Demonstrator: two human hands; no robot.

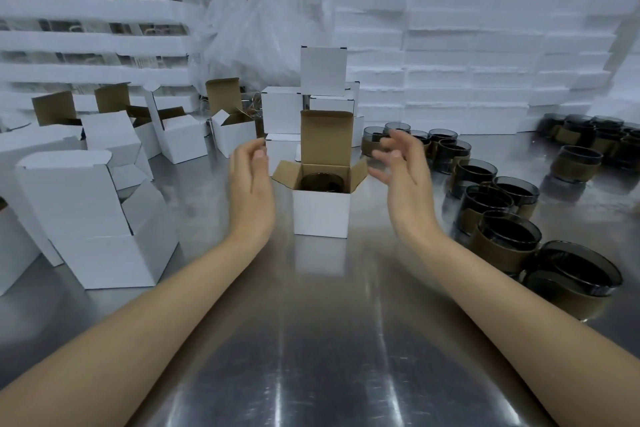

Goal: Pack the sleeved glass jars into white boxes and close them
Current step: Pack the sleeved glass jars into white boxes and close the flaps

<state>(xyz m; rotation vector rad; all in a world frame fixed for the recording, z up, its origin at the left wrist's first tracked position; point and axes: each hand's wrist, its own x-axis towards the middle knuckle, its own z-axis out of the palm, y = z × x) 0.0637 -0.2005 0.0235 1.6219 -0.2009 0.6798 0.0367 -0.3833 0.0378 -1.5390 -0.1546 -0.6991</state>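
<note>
Hands apart, left hand (250,180), right hand (401,170), flanking unclosed white cardboard box (321,213), glass jar (322,182) inside

A packing workshop: stacked white boxes (485,55) behind a steel table (322,340).

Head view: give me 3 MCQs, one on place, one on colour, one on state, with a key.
1. Where do the unpacked sleeved jars stand?
A. on the person's right
B. on the person's left
C. on top of the foam stacks

2. What colour is the inside of the open box?
A. white
B. brown
C. blue

3. How does the open box stand?
A. taped shut
B. flattened
C. flaps up, a jar inside

Key: 1 A, the sleeved jars cluster beyond the right hand. 2 B, the open box has a brown lid flap and side flaps. 3 C, a dark jar sits inside, and neither the left hand nor the right touches it.
</note>
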